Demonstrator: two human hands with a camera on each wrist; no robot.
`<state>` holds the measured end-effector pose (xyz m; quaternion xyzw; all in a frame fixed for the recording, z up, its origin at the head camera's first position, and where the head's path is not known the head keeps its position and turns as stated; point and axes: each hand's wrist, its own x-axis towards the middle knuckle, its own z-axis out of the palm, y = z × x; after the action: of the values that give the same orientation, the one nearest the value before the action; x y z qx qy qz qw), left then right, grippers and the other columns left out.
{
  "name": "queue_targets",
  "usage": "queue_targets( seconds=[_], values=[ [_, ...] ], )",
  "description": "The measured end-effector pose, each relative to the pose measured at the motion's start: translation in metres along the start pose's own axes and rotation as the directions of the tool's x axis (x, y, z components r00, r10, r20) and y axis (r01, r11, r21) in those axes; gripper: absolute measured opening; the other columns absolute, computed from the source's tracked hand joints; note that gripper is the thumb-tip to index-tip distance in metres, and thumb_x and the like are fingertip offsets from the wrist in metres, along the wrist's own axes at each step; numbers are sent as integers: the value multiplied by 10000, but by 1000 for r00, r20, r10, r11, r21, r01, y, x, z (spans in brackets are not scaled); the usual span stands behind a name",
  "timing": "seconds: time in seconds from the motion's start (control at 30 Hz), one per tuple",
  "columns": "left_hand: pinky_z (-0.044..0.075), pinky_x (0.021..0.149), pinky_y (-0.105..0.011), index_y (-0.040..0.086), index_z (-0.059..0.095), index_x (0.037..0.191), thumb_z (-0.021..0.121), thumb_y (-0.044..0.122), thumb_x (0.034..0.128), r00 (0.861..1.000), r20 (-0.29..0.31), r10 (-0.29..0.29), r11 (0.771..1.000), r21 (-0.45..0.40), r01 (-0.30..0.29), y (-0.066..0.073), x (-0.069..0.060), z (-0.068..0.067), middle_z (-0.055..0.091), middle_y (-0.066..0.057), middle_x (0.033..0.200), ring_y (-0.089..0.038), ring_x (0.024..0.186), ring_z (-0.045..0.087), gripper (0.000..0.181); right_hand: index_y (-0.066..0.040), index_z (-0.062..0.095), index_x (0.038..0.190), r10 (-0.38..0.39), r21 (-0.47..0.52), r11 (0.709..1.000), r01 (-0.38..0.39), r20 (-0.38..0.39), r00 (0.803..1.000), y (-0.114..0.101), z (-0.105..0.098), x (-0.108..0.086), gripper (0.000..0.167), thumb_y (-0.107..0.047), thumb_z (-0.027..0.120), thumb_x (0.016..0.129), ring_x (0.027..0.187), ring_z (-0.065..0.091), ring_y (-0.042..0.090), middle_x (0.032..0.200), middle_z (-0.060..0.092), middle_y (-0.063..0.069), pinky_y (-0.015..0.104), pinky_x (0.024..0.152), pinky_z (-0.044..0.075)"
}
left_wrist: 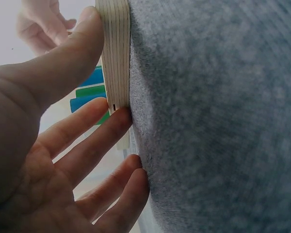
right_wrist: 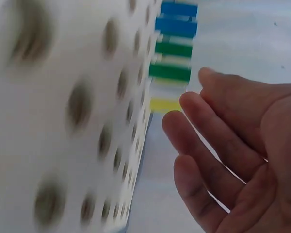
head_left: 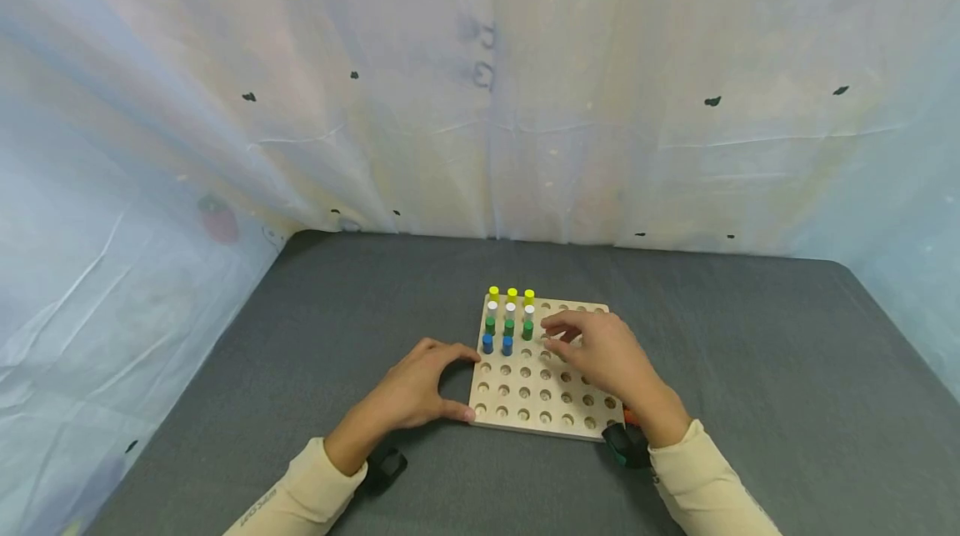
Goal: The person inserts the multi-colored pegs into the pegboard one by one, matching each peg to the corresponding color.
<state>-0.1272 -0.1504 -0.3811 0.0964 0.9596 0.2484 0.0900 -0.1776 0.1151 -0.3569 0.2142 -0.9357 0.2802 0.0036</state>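
A square wooden pegboard [head_left: 557, 408] with rows of round holes lies on the dark table. Pegs stand upright in its far left part: three yellow pegs [head_left: 512, 294], three white pegs [head_left: 511, 311], three green pegs [head_left: 528, 332] and two blue pegs [head_left: 487, 344]. My left hand [head_left: 420, 386] touches the board's left side, thumb near the front corner and index finger farther back, the other fingers spread along the cloth in the left wrist view. Above the board, just right of the green pegs, hovers my right hand [head_left: 600, 353]; its loosely bent fingers [right_wrist: 177, 128] hold nothing.
Grey cloth covers the table [head_left: 360, 294] around the board. A pale hanging sheet [head_left: 480, 102] with dark marks encloses the back and sides. Something orange-red [head_left: 632, 417] shows beside the board's right edge, mostly hidden by the right wrist.
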Motion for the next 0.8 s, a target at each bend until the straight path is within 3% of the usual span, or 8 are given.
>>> queue_targets(
  seconds=[0.2,0.5,0.8],
  values=[
    [453,987,-565,303,621,1299,917,395,666,1000,2,-2,1000,4,2,0,0,0,595,-11,1338,-245,1295,489,705,-189,742,1140,-5,-47,999,4,-24,1000,32,-17,-9,233,-280,714,926,877,682,156,1020,750,-12,321,668,490],
    [449,1000,-564,300,617,1306,914,394,670,1000,10,-10,1000,2,10,1,0,1,595,-7,1348,-244,1302,485,709,-131,720,1179,14,-155,988,-27,-82,997,89,-47,-25,297,-326,668,960,880,671,222,1045,749,62,469,754,528],
    [446,1005,-561,298,617,1309,915,406,660,1000,8,-9,1000,8,9,0,1,1,599,-3,1348,-243,1298,485,723,-104,712,1177,-61,-309,951,15,-143,988,126,-61,-30,325,-346,647,971,1072,644,364,1151,720,141,605,896,474]
  ],
)
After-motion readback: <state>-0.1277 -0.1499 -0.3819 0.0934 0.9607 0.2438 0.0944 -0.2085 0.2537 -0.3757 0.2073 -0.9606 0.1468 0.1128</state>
